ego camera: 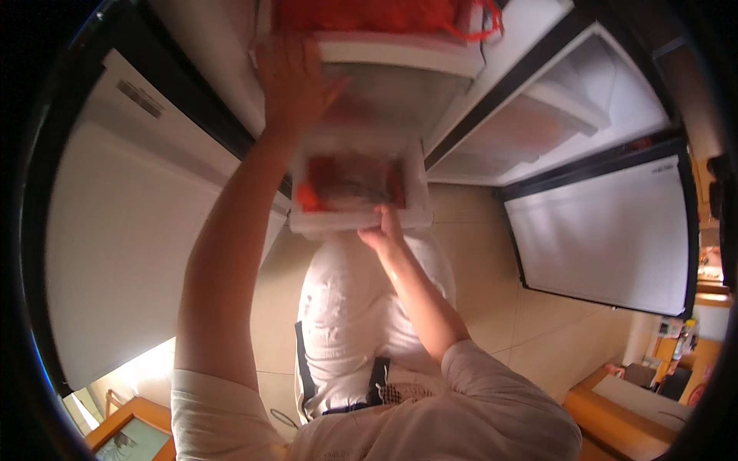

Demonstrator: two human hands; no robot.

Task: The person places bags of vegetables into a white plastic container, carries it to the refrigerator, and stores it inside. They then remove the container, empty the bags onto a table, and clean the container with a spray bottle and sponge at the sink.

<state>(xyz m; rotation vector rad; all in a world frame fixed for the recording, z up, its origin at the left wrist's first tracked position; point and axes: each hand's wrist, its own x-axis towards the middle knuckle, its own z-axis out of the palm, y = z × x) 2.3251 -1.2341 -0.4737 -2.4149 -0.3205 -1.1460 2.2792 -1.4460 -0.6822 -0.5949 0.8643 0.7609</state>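
Before me is an upright fridge-freezer with pull-out drawers. My left hand [294, 80] lies flat against the left end of the upper drawer's front [398, 55], fingers extended and thumb apart. Lower down, a pale translucent drawer [424, 216] is pulled out over my knees. My right hand [383, 227] grips its front rim, the fingers partly hidden. Inside that drawer are red and dark packed items [351, 178], too blurred to name. A red plastic bag [375, 14] fills the upper drawer, its handle loop hanging at the right.
An open white-lined door [132, 230] stands close on my left. To the right are another compartment with translucent drawers [519, 127] and its open door [599, 230]. Tiled floor [484, 253] surrounds my legs. Wooden furniture [622, 415] stands behind right, and a wood-framed piece [132, 432] behind left.
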